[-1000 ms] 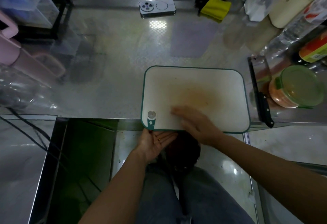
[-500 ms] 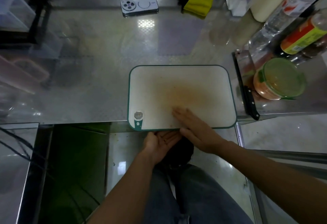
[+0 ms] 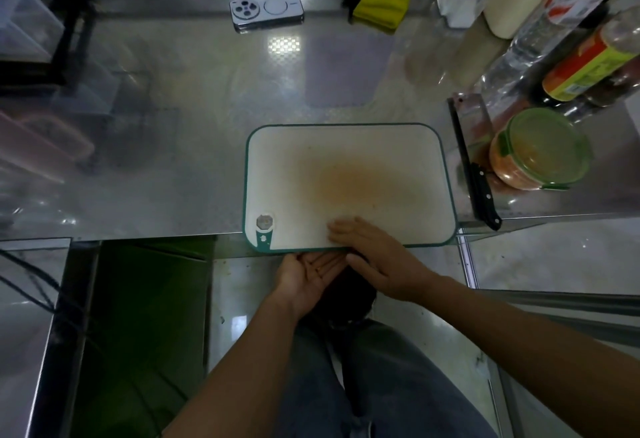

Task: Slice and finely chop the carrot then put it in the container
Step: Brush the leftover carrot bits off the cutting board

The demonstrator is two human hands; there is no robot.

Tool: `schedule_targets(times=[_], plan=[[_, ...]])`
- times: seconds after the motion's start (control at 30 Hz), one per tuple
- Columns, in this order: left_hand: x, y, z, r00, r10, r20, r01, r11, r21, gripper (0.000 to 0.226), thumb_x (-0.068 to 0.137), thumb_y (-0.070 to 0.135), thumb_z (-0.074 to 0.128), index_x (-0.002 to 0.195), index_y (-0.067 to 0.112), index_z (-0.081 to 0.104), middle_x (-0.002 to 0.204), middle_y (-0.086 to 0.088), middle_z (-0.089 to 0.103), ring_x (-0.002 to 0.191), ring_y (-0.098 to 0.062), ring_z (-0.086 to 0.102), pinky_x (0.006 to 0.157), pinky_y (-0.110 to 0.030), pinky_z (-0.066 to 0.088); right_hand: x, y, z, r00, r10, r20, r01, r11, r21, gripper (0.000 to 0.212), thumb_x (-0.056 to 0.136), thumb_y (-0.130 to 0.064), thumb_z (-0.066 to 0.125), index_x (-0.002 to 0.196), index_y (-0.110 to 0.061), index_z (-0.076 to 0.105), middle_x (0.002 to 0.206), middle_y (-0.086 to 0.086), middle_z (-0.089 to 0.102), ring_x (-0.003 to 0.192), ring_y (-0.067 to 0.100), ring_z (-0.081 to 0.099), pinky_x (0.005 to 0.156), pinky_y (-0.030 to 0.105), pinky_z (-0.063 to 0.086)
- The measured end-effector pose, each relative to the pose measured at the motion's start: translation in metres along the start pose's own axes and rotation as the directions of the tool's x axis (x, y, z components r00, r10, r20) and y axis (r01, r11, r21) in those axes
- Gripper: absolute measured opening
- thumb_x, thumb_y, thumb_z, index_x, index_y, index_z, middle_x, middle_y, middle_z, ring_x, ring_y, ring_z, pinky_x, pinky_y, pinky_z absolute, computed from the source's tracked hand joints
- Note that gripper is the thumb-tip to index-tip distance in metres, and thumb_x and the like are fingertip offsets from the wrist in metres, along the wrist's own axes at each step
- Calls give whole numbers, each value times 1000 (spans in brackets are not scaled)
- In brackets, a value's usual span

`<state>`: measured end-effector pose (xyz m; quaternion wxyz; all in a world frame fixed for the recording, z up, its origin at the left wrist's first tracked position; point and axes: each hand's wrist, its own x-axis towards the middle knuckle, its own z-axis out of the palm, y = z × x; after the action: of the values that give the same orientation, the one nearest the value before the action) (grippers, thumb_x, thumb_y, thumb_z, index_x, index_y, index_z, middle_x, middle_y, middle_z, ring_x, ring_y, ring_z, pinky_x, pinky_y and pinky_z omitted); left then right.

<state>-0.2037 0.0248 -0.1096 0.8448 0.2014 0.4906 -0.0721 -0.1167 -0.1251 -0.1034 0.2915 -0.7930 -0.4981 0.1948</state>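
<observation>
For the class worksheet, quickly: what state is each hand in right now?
Left hand: open, palm up, just below the cutting board at its near edge.
Right hand: open, fingers flat on the board.

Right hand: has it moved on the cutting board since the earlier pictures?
Yes. The right hand has slid back toward the cutting board's near edge.

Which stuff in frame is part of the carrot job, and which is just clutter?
Job:
- cutting board
- knife, lying right of the board
- green-lidded container, orange inside
- right hand, flat on the board
- left hand, cupped palm-up under the board's near edge

Lying about:
- phone
- yellow cloth
- bottles
</observation>
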Motion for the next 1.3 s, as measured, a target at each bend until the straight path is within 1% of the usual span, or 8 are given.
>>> schedule_targets(times=[0.2,0.27,0.43,0.63,0.87,1.0,1.17,1.3], plan=[[4,-3,-1,999,1,-35,0,1000,12,45,104,24,26,93,1,63,80,-15,71,68,-21,69,65,-32,58,-2,-14,7,998,-19,67,16,999,42,46,100,-30,36,140,-10,47,146,4,45,140,15,34,120,30,15],[2,-5,1,999,-9,-32,10,1000,26,47,104,25,26,95,-3,63,83,-20,72,75,-26,70,74,-36,56,-2,-10,0,1000,3,-8,-3,998,63,46,99,-28,37,138,-8,48,145,6,46,137,16,39,119,33,19],[-3,-11,7,998,-64,6,64,998,22,47,103,25,32,111,-14,56,109,-32,64,101,-40,63,81,-42,52,5,29,-13,926,337,-171,-363,919,-157,70,98,-48,19,146,2,27,154,20,21,145,34,15,118,51,8],[3,-12,12,999,-47,-1,47,998,36,43,103,24,30,107,-8,59,86,-23,71,80,-31,69,78,-41,50,-25,-2,-3,997,57,52,-57,998,-17,56,102,-43,24,148,-11,31,154,4,30,145,14,22,121,32,12],[0,-15,17,997,-63,42,62,998,10,47,102,30,37,101,-11,60,96,-29,68,98,-40,63,92,-45,47,-27,26,-13,941,289,-177,-309,946,-96,63,102,-46,15,149,-4,23,157,9,19,148,20,11,118,49,11],[2,-15,19,997,-68,27,68,998,10,44,103,26,32,105,-9,59,85,-24,71,89,-34,64,83,-42,49,-31,4,3,996,92,1,-92,993,-76,58,102,-43,20,148,-8,27,156,6,25,147,17,16,121,38,7],[1,-15,19,996,-72,60,73,997,-24,44,102,26,36,102,-11,60,90,-28,69,94,-38,63,91,-45,46,-31,12,2,966,194,-169,-211,974,-88,56,103,-42,19,148,-8,28,155,6,26,147,17,17,120,44,12],[5,-16,19,996,-80,30,81,996,-26,46,103,25,29,101,-10,59,82,-25,71,88,-34,64,84,-45,46,-38,4,7,997,54,-58,-56,998,-29,52,102,-39,24,145,-11,35,151,3,35,144,13,23,120,38,14]])
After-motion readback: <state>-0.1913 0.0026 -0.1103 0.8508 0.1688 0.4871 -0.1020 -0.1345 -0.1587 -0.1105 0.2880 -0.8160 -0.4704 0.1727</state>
